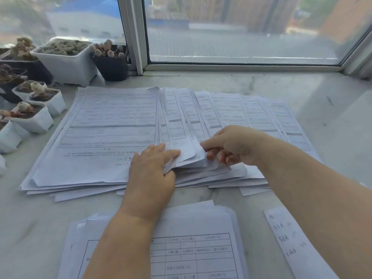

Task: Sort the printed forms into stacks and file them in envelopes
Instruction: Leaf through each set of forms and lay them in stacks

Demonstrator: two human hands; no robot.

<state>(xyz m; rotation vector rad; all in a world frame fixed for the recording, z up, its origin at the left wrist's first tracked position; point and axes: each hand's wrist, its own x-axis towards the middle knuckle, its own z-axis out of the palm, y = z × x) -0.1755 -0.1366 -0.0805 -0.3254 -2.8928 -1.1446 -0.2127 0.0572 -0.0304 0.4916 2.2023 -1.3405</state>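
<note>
Thin white printed forms (112, 125), ruled with tables, lie fanned across a pale marbled bench (302, 87). The left hand (151, 174) presses flat on curling corners; the right hand (231, 146) pinches one sheet's corner. A second stack (201, 238) lies nearer. Potted succulents (64, 57) line the window (241, 37).

Your forms (112, 125) are white, ruled with black tables and grey bars. The desk (332, 117) is pale grey-veined marble. At ten o'clock stand white pots (66, 63) and a black pot (111, 66).
</note>
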